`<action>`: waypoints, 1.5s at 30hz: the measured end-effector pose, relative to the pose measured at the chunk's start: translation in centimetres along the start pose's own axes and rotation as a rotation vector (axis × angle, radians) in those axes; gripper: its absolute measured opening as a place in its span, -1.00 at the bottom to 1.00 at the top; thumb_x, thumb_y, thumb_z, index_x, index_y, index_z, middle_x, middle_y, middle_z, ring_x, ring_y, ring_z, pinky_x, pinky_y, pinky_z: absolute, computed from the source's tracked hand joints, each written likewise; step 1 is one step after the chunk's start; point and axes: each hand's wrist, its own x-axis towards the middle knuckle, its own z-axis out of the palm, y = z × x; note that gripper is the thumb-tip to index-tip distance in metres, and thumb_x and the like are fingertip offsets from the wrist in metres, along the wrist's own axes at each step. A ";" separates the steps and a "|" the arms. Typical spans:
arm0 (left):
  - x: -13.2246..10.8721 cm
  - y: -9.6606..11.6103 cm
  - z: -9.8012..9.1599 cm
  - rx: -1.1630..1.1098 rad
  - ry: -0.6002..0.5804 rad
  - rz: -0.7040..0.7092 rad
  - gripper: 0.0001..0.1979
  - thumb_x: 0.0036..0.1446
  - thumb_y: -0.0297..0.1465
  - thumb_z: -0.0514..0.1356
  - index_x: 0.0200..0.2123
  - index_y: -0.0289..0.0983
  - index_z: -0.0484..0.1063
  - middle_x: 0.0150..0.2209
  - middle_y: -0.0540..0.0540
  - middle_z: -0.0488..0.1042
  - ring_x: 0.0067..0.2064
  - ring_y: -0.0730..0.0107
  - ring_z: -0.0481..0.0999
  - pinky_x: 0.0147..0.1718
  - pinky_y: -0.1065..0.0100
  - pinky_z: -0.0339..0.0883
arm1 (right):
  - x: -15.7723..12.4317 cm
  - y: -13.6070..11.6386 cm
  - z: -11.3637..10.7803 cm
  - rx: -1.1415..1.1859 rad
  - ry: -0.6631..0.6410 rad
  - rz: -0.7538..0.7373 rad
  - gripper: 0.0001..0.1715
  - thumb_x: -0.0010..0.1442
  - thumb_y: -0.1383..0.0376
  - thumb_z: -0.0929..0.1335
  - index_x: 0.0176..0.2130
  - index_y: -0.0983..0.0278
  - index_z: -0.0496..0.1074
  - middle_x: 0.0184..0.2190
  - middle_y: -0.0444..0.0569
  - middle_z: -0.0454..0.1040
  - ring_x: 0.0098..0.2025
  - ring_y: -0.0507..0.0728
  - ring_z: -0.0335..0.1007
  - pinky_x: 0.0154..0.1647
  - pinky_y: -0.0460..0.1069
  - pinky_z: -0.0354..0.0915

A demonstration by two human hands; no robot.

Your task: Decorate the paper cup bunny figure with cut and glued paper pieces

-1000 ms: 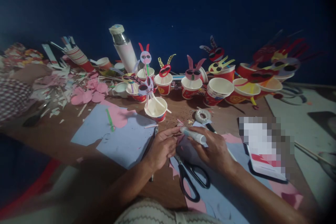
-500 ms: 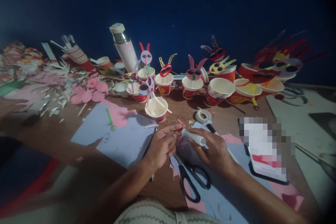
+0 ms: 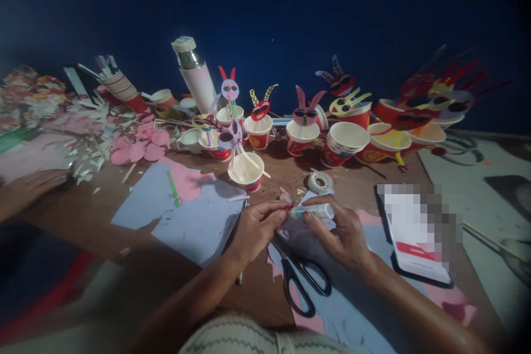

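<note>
My right hand (image 3: 346, 238) is closed around a white glue stick (image 3: 317, 211), held nearly level with its tip end toward my left hand. My left hand (image 3: 255, 232) pinches a small red paper piece (image 3: 287, 207) against that end; its shape is mostly hidden by the fingers. Just below the hands lie black-handled scissors (image 3: 299, 287) on blue and pink paper, their blades partly covered. A paper cup (image 3: 246, 172) with a rabbit-like paper face stands in front of my left hand. Beyond the glue stick is a tape roll (image 3: 320, 182).
Several red paper cups (image 3: 338, 146) with paper faces line the back beside a white thermos (image 3: 199, 83). A phone (image 3: 418, 265) lies at right. Blue sheets (image 3: 194, 238), pink paper flowers (image 3: 143, 144) and scraps spread leftward. Another person's hand (image 3: 35, 191) rests at far left.
The glue stick has turned more level, its rear end rising slightly, and my right hand's fingers have shifted on it. The other person's hand at far left has moved right.
</note>
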 end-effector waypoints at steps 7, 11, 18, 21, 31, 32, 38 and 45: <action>0.5 -0.7 -0.5 -0.093 0.015 -0.031 -0.76 -0.05 -0.27 0.22 -0.40 -0.37 0.44 -0.77 0.19 0.04 -0.73 0.69 -0.06 -0.75 0.53 -0.19 | 0.5 0.8 -0.6 0.234 -0.025 0.071 -0.80 0.17 0.24 0.23 -0.44 0.25 0.31 -0.55 -0.13 0.36 -0.47 0.07 0.31 -0.45 -0.06 0.26; 0.4 -0.5 -0.4 -0.047 0.048 0.003 -0.82 -0.04 -0.33 0.20 -0.43 -0.36 0.44 -0.75 0.18 0.06 -0.71 0.67 -0.04 -0.73 0.52 -0.17 | 0.9 0.9 -0.2 0.332 -0.076 0.130 -0.88 0.16 0.29 0.21 -0.40 0.23 0.27 -0.46 -0.11 0.38 -0.38 0.09 0.33 -0.38 -0.03 0.27; 0.0 -0.3 -0.2 0.163 0.081 0.094 -0.85 0.01 -0.36 0.16 -0.43 -0.32 0.48 -0.69 0.12 0.19 -0.69 0.67 0.03 -0.67 0.51 -0.07 | 0.7 -0.5 0.5 0.072 -0.165 0.258 -0.86 0.11 0.31 0.26 -0.33 0.27 0.41 -0.54 -0.15 0.41 -0.54 0.03 0.29 -0.59 -0.12 0.14; -0.1 -0.4 -0.1 0.205 0.069 0.152 -0.84 0.02 -0.35 0.16 -0.42 -0.31 0.48 -0.68 0.11 0.22 -0.66 0.64 0.09 -0.64 0.52 0.00 | 0.8 -1.1 0.5 0.028 -0.221 0.254 -0.82 0.11 0.28 0.28 -0.31 0.27 0.46 -0.49 -0.12 0.49 -0.43 0.08 0.38 -0.49 -0.11 0.21; -0.5 -0.1 0.3 0.319 0.077 0.313 -0.85 0.04 -0.41 0.13 -0.45 -0.32 0.48 -0.45 -0.04 0.45 -0.39 0.46 0.40 -0.41 0.49 0.25 | 0.7 -1.5 0.7 -0.007 -0.230 0.284 -0.85 0.07 0.34 0.27 -0.38 0.26 0.44 -0.57 -0.18 0.44 -0.56 0.01 0.26 -0.51 -0.12 0.14; -0.4 -0.1 0.3 0.327 0.077 0.318 -0.85 0.05 -0.42 0.12 -0.45 -0.32 0.47 -0.45 -0.04 0.45 -0.39 0.46 0.40 -0.41 0.49 0.25 | 0.7 -1.5 0.7 0.001 -0.229 0.284 -0.85 0.07 0.35 0.26 -0.39 0.26 0.43 -0.57 -0.18 0.43 -0.56 0.00 0.25 -0.52 -0.13 0.13; -0.5 -0.1 0.3 0.359 0.075 0.366 -0.86 0.06 -0.45 0.11 -0.45 -0.34 0.45 -0.43 -0.05 0.45 -0.38 0.45 0.41 -0.41 0.49 0.26 | 0.8 -1.8 0.6 -0.017 -0.255 0.288 -0.83 0.09 0.29 0.27 -0.35 0.26 0.44 -0.64 -0.22 0.32 -0.65 -0.04 0.08 -0.61 -0.14 0.01; -0.6 -0.2 0.4 0.384 0.053 0.368 -0.87 0.06 -0.47 0.11 -0.48 -0.34 0.42 -0.45 -0.04 0.44 -0.39 0.46 0.40 -0.41 0.49 0.25 | 0.6 -1.6 0.8 -0.028 -0.215 0.280 -0.86 0.06 0.34 0.27 -0.39 0.27 0.43 -0.65 -0.22 0.32 -0.62 -0.03 0.15 -0.61 -0.15 0.01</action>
